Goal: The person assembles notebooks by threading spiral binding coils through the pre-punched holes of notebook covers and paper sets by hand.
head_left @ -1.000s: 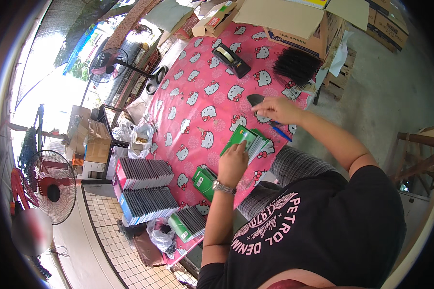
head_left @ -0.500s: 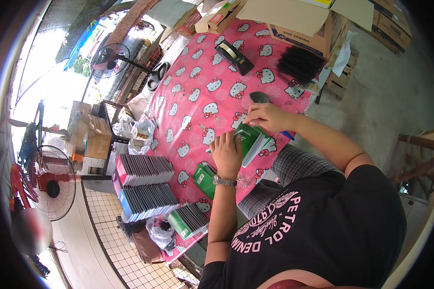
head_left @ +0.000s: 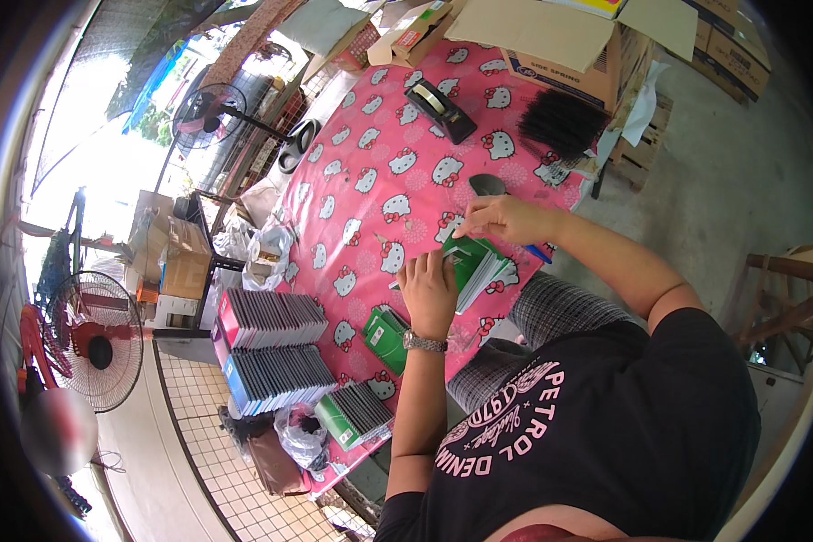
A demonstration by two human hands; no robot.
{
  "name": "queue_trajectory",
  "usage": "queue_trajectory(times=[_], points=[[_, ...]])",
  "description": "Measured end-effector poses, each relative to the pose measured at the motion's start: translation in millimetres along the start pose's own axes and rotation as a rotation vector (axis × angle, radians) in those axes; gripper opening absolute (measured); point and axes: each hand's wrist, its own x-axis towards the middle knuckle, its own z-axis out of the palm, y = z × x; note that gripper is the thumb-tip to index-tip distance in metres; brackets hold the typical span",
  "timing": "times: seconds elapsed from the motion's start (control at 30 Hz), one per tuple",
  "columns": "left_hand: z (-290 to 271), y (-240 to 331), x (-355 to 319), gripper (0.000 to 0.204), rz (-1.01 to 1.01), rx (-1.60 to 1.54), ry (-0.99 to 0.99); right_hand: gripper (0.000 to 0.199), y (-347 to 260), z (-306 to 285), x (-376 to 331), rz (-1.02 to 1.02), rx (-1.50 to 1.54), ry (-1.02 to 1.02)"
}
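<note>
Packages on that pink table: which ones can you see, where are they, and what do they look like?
Green packet stack: under both hands, flat, green and white.
Small green box: table edge, by left wrist.
Green tray of dark cards: table's near corner.
Brown carton: far end, flaps open.

Bright daylight comes in from the far left and washes that side white. The picture's edges are dark, round and bent. The middle looks sharp.
</note>
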Motion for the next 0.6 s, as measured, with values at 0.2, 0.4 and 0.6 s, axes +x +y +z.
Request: queue_trajectory(times=[0.2,0.4,0.6], points=[[0.2,0.6,2.0,0.017,-0.015,-0.002,-0.027,0.036,4.3,-0.8,-1.5,0.137,0.098,-0.113],[2.6,9.6,5.3,0.021,-0.013,-0.051,0.010,0.036,-17.4,6.5,-7.9,0.069,-0.148,-0.018],[2.5,15.4,8.4,0.025,0.030,-0.032,-0.056,0.043,-20.5,8.5,-0.7,0.248,-0.054,-0.059]])
